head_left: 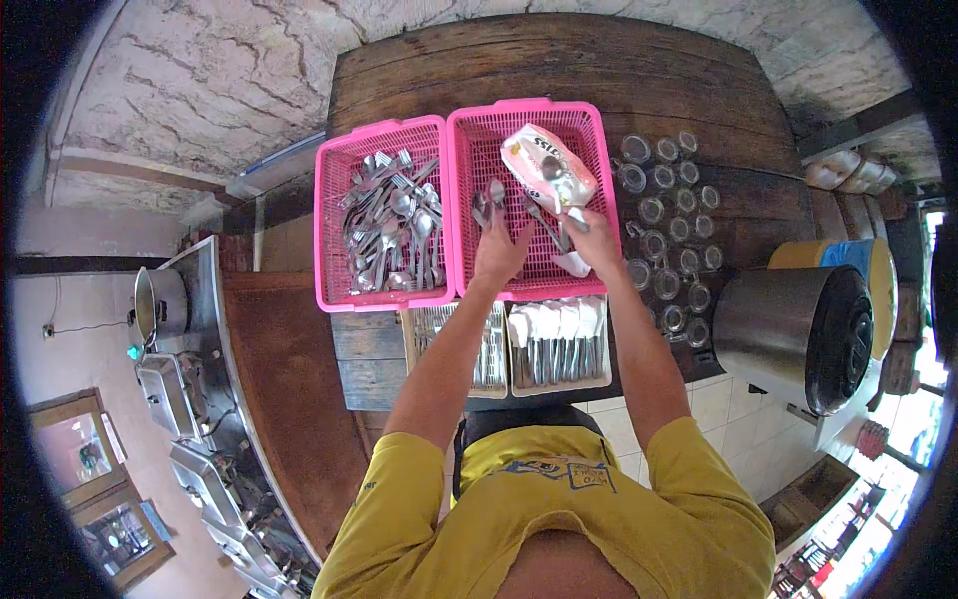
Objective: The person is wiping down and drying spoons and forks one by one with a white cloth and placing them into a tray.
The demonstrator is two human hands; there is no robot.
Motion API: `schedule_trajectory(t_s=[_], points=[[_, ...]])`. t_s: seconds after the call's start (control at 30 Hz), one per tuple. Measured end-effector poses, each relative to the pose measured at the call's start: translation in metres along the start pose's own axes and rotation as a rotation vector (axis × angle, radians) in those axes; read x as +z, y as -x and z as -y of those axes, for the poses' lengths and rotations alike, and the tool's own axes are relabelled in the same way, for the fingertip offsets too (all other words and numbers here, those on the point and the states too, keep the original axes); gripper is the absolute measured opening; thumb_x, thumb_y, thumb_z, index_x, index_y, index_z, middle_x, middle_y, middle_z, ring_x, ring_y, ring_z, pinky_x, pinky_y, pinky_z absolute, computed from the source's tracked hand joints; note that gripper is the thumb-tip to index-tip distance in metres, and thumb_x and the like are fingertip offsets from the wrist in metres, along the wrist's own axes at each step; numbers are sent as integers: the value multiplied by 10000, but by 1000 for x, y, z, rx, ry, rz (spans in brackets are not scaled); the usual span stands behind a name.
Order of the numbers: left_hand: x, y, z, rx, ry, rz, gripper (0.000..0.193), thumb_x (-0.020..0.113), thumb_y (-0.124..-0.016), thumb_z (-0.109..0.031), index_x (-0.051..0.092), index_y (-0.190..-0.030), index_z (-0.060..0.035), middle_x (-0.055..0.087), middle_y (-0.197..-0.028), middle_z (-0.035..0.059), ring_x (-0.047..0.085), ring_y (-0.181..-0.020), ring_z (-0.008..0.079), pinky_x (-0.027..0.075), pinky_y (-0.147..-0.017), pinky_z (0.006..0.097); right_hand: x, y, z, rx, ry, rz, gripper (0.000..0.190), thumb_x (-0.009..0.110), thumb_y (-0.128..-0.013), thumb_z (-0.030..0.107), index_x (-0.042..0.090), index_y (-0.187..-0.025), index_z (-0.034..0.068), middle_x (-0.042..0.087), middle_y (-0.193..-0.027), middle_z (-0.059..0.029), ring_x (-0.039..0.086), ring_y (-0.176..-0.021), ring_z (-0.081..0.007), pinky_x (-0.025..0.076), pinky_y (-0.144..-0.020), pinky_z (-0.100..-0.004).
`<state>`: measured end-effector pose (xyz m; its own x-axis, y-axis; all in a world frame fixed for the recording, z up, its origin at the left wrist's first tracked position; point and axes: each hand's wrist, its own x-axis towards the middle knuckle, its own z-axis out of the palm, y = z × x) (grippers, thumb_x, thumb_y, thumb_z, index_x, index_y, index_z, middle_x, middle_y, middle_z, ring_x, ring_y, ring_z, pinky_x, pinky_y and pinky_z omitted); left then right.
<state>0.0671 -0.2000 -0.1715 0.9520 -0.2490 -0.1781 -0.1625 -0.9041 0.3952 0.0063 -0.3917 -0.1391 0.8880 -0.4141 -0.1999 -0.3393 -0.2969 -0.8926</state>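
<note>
Both hands are over the right pink plastic basket [610, 187]. My left hand [500, 253] is at its left side, fingertips at a few metal spoons [495, 192], thumb spread; whether it grips them is unclear. My right hand [596, 241] pinches a piece of metal cutlery [577, 221], its form mostly hidden by the fingers. A white paper tissue [572, 264] hangs below that hand. Between the hands a fork [542, 223] lies slantwise. A soft tissue pack [550, 166] with printing rests in the basket's upper right. The left pink basket [323, 224] holds many loose forks and spoons [400, 217].
Nearer my body, one cream tray [516, 391] holds tissue-wrapped cutlery [561, 341] in rows; another tray [490, 394] beside it holds bare cutlery. Several glass jars or mugs [666, 239] stand right on the wooden table [546, 56]. A large metal pot [763, 329] sits further right.
</note>
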Motion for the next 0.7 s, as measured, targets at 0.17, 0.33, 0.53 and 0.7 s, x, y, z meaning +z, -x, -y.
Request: schedule_trajectory(t_s=[0.17,0.33,0.53,0.7], points=[[1,-1,-1,-100,1099,247,538,696,-979,-456,649,-1197,33,704,-1030,110,660,-829,144,523,-685,291,49,2,-29,-104,1,387,331,630,-884,5,702,-1206,-3,750,-1013,-168,712,-899,-200,552,-810,-358],[7,8,35,-174,1132,-94,406,562,-1076,-355,706,-1051,25,729,-822,75,674,-737,135,514,-637,274,73,13,-18,-99,159,274,376,740,-878,216,666,-1176,-3,721,-1026,-224,724,-943,-361,556,-821,-452],[12,20,45,-148,1182,-121,402,514,-1098,-345,679,-1070,21,723,-789,63,678,-727,128,522,-635,289,51,12,-3,165,824,92,698,820,-827,435,524,-1355,88,574,-1289,-139,575,-1244,-360,524,-980,-524],[11,21,27,-134,1194,-51,387,506,-1103,-313,658,-1085,43,722,-873,94,671,-726,139,542,-648,290,49,-7,-32,14,939,-50,365,700,-859,178,648,-1202,64,610,-1260,-137,566,-1225,-339,480,-968,-603]])
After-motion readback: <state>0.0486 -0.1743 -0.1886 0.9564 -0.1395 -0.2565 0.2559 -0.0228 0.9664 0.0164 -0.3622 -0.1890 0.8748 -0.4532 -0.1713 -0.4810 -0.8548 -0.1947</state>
